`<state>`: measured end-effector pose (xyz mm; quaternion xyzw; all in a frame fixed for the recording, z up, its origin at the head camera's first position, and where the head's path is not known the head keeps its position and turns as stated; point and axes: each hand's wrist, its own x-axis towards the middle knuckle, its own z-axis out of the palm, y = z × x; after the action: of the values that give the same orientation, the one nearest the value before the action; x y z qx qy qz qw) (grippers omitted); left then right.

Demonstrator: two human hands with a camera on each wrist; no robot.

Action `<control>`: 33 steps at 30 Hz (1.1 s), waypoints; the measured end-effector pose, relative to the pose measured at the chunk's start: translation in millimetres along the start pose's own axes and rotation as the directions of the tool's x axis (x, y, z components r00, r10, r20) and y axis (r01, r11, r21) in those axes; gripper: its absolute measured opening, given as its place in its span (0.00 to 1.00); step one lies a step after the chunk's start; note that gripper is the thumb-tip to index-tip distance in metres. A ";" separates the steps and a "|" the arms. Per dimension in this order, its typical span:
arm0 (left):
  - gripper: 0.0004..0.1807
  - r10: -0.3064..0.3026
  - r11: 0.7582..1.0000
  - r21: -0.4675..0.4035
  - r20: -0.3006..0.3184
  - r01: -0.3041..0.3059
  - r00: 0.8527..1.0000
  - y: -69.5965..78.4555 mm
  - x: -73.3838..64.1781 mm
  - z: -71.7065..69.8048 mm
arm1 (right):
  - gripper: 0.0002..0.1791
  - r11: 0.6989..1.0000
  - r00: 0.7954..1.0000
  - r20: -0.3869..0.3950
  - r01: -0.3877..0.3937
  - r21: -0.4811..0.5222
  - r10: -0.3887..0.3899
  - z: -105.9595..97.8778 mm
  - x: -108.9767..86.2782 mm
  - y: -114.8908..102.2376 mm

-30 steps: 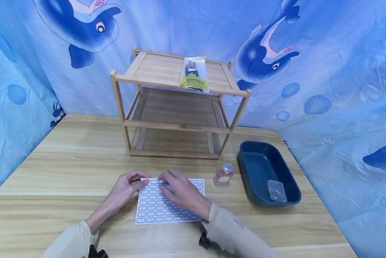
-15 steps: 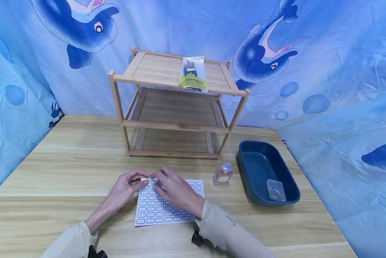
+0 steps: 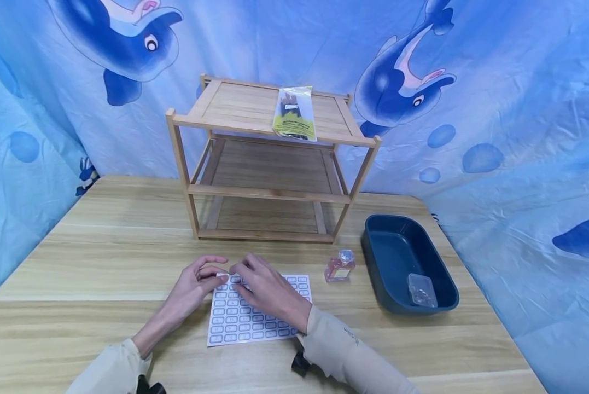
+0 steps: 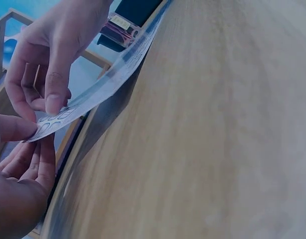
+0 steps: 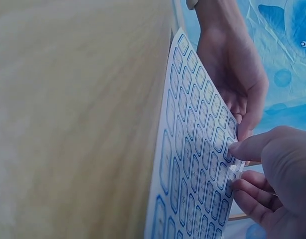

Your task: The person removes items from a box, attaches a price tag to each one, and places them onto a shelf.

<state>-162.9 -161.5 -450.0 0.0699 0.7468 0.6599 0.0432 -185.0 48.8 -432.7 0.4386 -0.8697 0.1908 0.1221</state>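
Note:
A white sheet of label stickers [image 3: 255, 323], printed with rows of blue-framed boxes, lies on the table in the head view. My left hand [image 3: 193, 282] pinches its far left corner, thumb above and fingers beneath, as the left wrist view shows. That corner is bent up off the wood. Over the same edge, just right of it, my right hand [image 3: 269, 290] has its thumb and curled fingers at the sheet. In the right wrist view a small whitish raised bit [image 5: 234, 168] shows between the right thumb [image 5: 247, 148] and fingers. The right forearm covers the sheet's right part.
Behind the sheet stands a three-tier wooden rack [image 3: 269, 194] with a printed packet [image 3: 295, 115] on top. To the right are a pink perfume bottle [image 3: 340, 267] and a dark blue basin [image 3: 368, 246] holding a clear plastic case [image 3: 422, 291]. A dolphin-print curtain [image 3: 304, 44] surrounds the table.
My right hand has moved left along the sheet's far edge to beside the left hand. The left index finger has lifted slightly, and the sheet has shifted very little.

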 end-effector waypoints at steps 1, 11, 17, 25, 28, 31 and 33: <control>0.26 -0.005 1.000 0.002 0.000 0.005 1.000 0.1 0.1 0.1 | 0.14 1.000 1.000 0.002 0.003 -0.006 -0.003 0.1 -0.2 0.0; 0.21 -0.050 0.999 -0.020 -0.011 0.049 0.999 0.0 0.6 0.8 | 0.14 1.000 1.000 0.012 0.009 -0.022 -0.009 -0.6 -1.1 -0.4; 0.16 -0.068 0.998 0.007 -0.022 0.068 0.997 -1.2 2.0 -0.5 | 0.15 1.000 1.000 0.008 -0.004 -0.005 0.004 -0.9 -0.6 0.0; 0.15 -0.067 0.998 0.015 -0.002 0.067 0.998 -0.7 2.0 -1.9 | 0.15 1.000 1.000 0.009 0.014 -0.004 -0.014 -0.7 -0.7 1.2; 0.15 -0.064 0.998 0.012 0.003 0.064 0.998 -0.2 1.8 -1.9 | 0.15 1.000 1.000 0.013 0.014 0.005 -0.014 -0.4 -0.2 1.4; 0.15 -0.062 0.998 0.012 0.012 0.062 0.998 0.7 1.0 -2.3 | 0.14 1.000 1.000 0.021 0.010 0.011 -0.010 -0.3 0.1 1.0; 0.15 -0.058 0.998 0.016 0.020 0.058 0.998 1.0 0.5 -2.7 | 0.14 1.000 1.000 0.029 0.004 0.011 -0.004 0.0 0.3 0.8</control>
<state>-163.8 -163.9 -448.6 0.0553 0.7531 0.6519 0.0693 -185.9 49.0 -432.8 0.4437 -0.8694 0.1892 0.1075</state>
